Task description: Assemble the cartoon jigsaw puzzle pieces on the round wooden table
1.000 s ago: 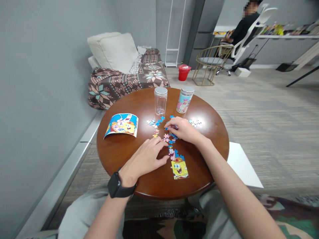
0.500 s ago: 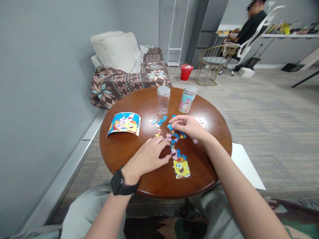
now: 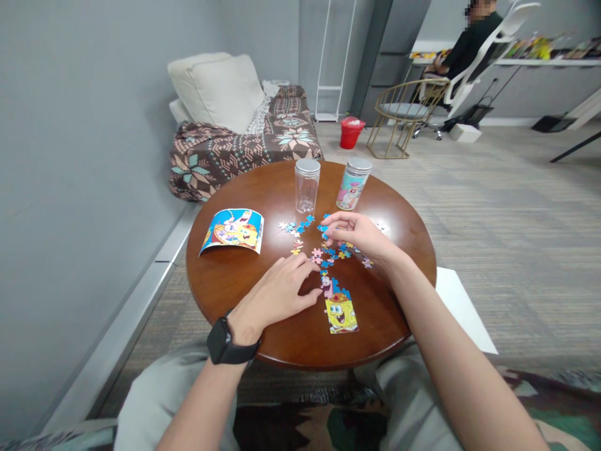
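A partly joined jigsaw puzzle (image 3: 342, 312) with a yellow cartoon face lies near the table's front edge. My left hand (image 3: 293, 282) rests just left of its upper part, fingers apart and holding nothing, thumb tip close to the pink piece. Farther up, my right hand (image 3: 359, 235) is over the loose puzzle pieces (image 3: 317, 254), with its fingers and thumb pinched at a blue puzzle piece (image 3: 323, 229). The hand covers some of the pieces under it. A curled picture sheet (image 3: 233, 230) with the same cartoon figures lies at the left.
On the round brown table (image 3: 225, 300) stand a clear jar (image 3: 307, 188) and a jar with a cartoon label (image 3: 351, 186), both lidded. Beyond are a covered sofa (image 3: 244, 147), a red bin (image 3: 351, 133), a wire chair (image 3: 404, 113) and a seated person (image 3: 472, 44).
My right hand has shifted slightly at the loose pieces, its fingertips moving a little to the right. My left hand stays by the joined puzzle. The whole view has tilted slightly.
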Demonstrator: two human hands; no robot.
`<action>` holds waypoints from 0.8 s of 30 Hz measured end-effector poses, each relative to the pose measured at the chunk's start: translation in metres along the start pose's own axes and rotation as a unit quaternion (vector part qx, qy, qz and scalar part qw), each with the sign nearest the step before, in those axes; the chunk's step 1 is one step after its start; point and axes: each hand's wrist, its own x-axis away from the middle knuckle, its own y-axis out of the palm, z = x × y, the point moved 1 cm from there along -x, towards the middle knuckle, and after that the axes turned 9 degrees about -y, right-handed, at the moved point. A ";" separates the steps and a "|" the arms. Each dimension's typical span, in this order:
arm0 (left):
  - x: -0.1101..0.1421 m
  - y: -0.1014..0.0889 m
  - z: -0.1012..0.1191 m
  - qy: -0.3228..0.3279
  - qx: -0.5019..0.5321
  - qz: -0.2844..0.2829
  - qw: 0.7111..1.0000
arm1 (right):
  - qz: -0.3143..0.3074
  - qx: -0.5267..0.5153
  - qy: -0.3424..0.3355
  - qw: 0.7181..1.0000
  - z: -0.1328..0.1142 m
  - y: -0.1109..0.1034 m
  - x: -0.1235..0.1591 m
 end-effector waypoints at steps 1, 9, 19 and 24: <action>0.000 0.000 0.000 -0.001 0.000 -0.001 1.000 | 0.001 -0.003 0.002 1.000 -0.001 0.000 0.000; -0.001 -0.001 0.001 -0.003 0.000 -0.006 1.000 | -0.079 0.039 0.020 0.996 -0.003 -0.001 0.024; -0.001 0.000 -0.001 0.012 -0.001 -0.001 1.000 | -0.109 0.054 0.057 0.991 -0.007 -0.012 0.058; -0.002 0.001 -0.001 0.011 -0.006 -0.005 1.000 | -0.098 0.038 0.066 0.992 -0.003 -0.016 0.057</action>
